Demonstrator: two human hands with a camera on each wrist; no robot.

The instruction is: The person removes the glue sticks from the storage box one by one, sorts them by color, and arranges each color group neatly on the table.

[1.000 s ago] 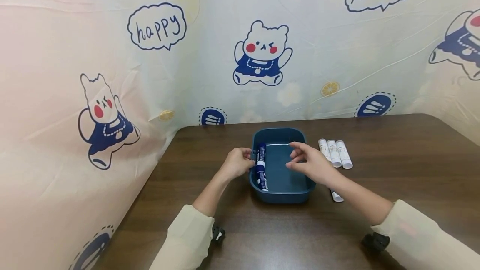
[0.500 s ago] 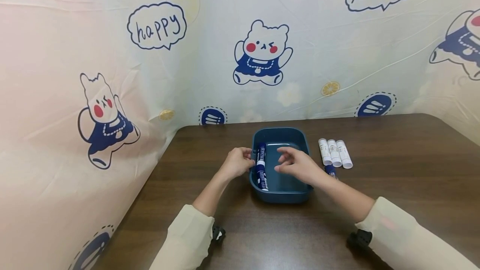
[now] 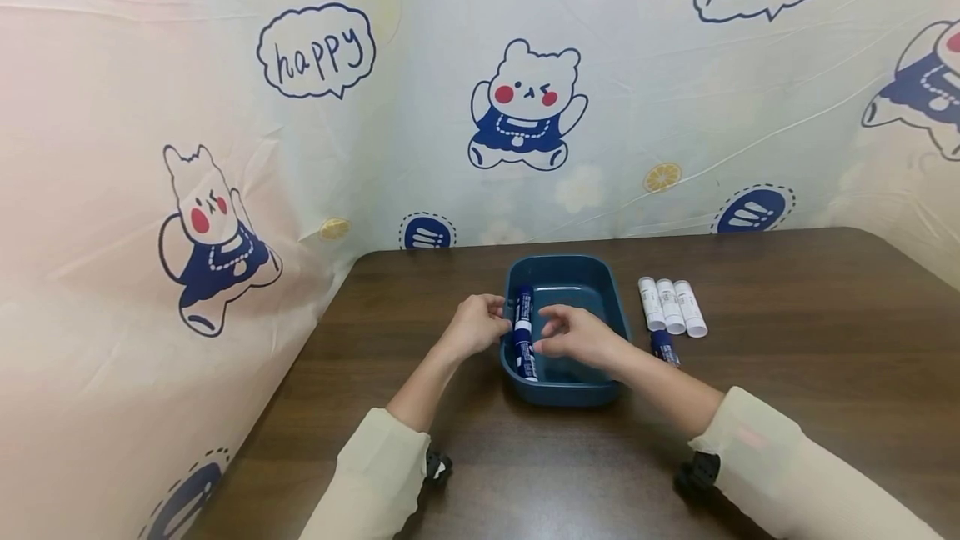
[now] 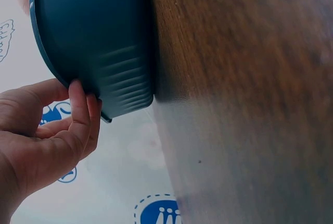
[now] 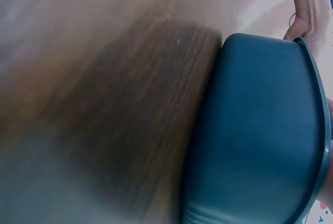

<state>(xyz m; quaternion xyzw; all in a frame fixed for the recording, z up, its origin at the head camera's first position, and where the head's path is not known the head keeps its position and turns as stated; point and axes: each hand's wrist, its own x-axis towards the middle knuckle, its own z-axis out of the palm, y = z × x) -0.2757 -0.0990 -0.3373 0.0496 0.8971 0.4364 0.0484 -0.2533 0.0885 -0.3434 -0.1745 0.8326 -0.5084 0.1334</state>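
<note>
My left hand (image 3: 477,327) pinches the left rim of a dark teal plastic bin (image 3: 567,394). In the left wrist view, the fingers (image 4: 80,114) of that hand lie against the bin's outer wall. Blue printed tubes (image 3: 524,332) that look like thick markers lie end to end along the bin's left inner side. My right hand (image 3: 581,338) hovers over the bin with thumb and fingers apart, nothing between them, its fingertips close to the blue tubes. In the right wrist view, the bin's wall hides most of that hand.
Three white tubes (image 3: 671,307) lie side by side on the brown table (image 3: 795,332), right of the bin. Just below them a blue tube (image 3: 664,348) is partly hidden by my right forearm. A printed cloth (image 3: 420,123) hangs behind the table.
My right hand has moved left across the bin, from its right side to close by the blue tubes. The left hand stays on the rim.
</note>
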